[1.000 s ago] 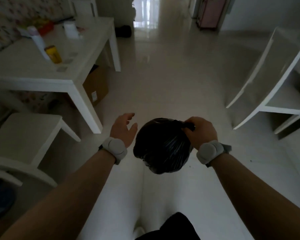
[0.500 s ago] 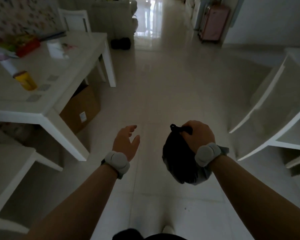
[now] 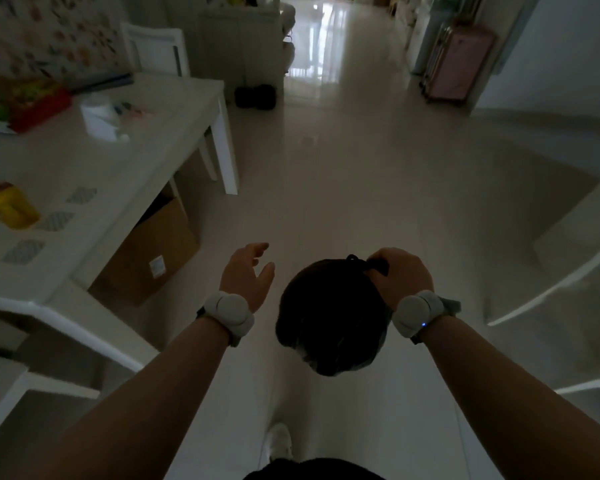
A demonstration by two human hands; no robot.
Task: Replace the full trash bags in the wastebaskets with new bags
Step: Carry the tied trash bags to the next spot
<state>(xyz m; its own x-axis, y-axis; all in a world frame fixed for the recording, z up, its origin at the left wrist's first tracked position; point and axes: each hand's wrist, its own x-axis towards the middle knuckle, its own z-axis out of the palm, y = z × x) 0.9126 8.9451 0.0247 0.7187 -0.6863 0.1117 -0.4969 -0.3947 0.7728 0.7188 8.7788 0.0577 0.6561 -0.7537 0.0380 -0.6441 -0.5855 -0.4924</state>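
The full black trash bag (image 3: 329,317) hangs in the air to the right of the white tabletop (image 3: 118,174), well apart from its edge and legs, over bare floor (image 3: 343,188). The right hand (image 3: 400,275) is closed around the bag's gathered, knotted neck and bears the whole load. The left hand (image 3: 248,277) floats between the bag and the tabletop with its fingers loosely spread, holding nothing and not touching the bag. The main risk, as I judge it, is at the neck. All the weight hangs from that one bunch of thin film, so a slack grip could let the knot slide through the fingers. A swing could also stretch or tear the plastic just below the knot and spill the contents on the floor. A wide swing toward the tabletop could knock the bag against a leg or the cardboard box (image 3: 146,261) under it. The free hand could steady the belly if that began. No wastebasket is in view, so the carry looks likely to go on for a while. The bag points neck-up toward the gripping hand, with its rounded bottom down toward the shoe (image 3: 279,441). Its long axis is roughly vertical and looks shortened from above.
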